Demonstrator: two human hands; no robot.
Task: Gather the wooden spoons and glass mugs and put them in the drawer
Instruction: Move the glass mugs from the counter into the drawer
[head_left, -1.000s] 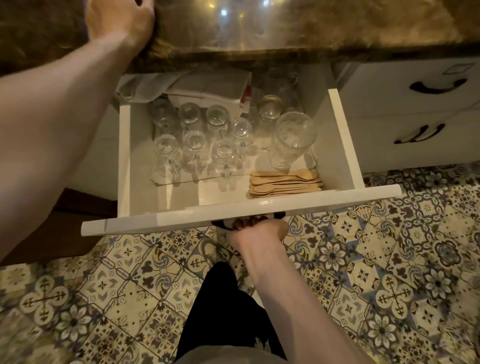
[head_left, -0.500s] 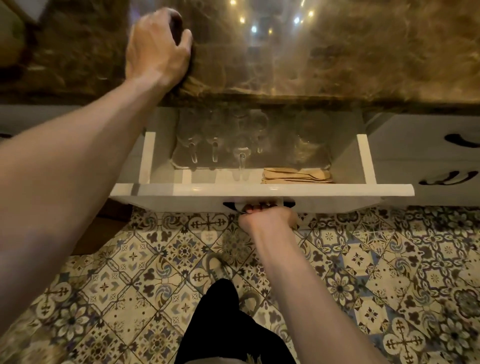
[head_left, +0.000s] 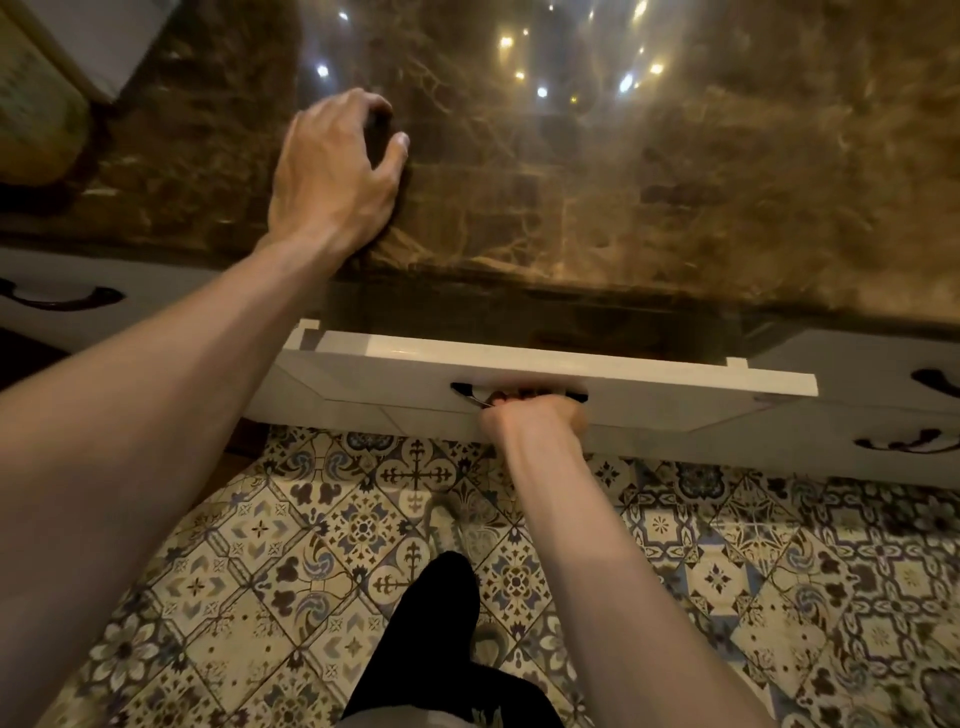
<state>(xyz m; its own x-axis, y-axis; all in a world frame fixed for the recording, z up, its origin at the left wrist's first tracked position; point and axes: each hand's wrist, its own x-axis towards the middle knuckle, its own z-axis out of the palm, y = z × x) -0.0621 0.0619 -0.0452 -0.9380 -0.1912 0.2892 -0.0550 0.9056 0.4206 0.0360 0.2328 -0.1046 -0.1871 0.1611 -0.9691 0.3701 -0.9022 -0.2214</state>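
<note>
The white drawer sits almost fully pushed in under the brown marble countertop, with only its top edge and front panel showing. My right hand is closed around the drawer's dark handle. My left hand rests palm-down on the countertop near its front edge, fingers bent, holding nothing. The glass mugs and wooden spoons are hidden inside the drawer.
White cabinet fronts with dark handles flank the drawer, one handle on the left and two on the right. Patterned floor tiles lie below. My dark trouser leg stands in front of the drawer.
The drawer has slid from wide open to nearly closed, pushed by my right hand on its handle. The mugs and spoons have gone out of sight. My left hand stayed on the counter.
</note>
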